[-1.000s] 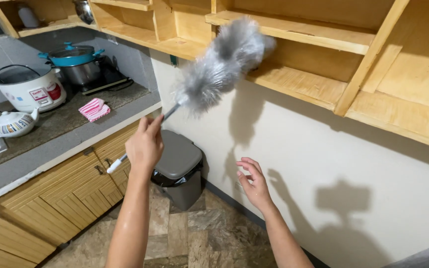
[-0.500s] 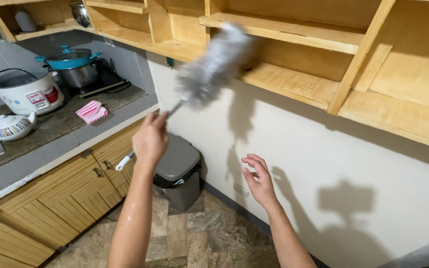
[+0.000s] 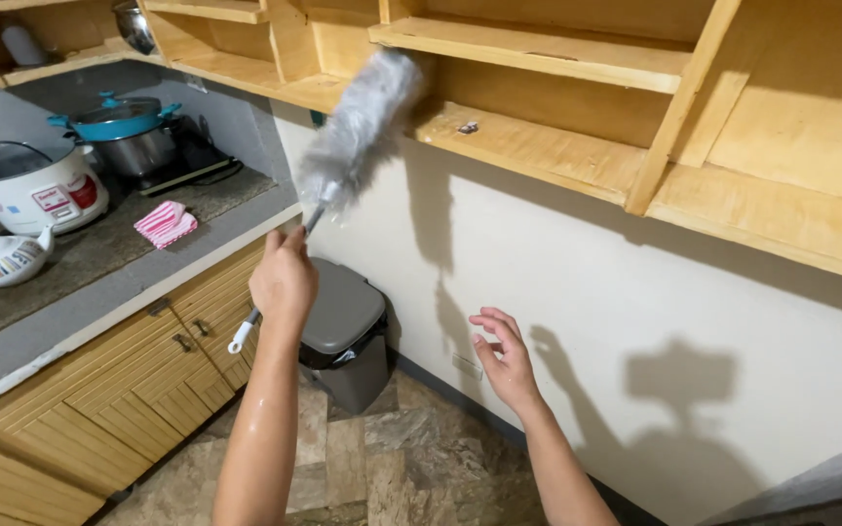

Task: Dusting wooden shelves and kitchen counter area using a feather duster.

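Gripping the duster [image 3: 358, 127] by its thin handle, the left hand [image 3: 283, 282] is raised with fingers curled tight round the shaft, and the white handle end pokes out below the fist. Up and away from that hand the fluffy grey head is tilted against the front edge of the wooden shelf [image 3: 538, 146], its tip up by the higher board; whether the fibres actually touch the wood is hard to tell, the head being a little blurred. A small dark speck lies on the shelf just past the duster head.

Over to the right, the right hand [image 3: 504, 356] is empty, fingers spread and loosely bent, palm turned toward the pale wall [image 3: 635, 282], hovering near it and well apart from the duster. Its shadow falls on the wall beside it.

Just below and behind the left hand stands a grey bin [image 3: 348, 331] with its lid down, on the stone-patterned floor. Farther out to the left of that hand runs the table [image 3: 99, 292] with wooden cabinet doors under it. On it sit a pink striped cloth [image 3: 165, 222], a white rice cooker [image 3: 29, 187], a white teapot [image 3: 2, 258] and a steel pot with a blue lid [image 3: 129, 131].
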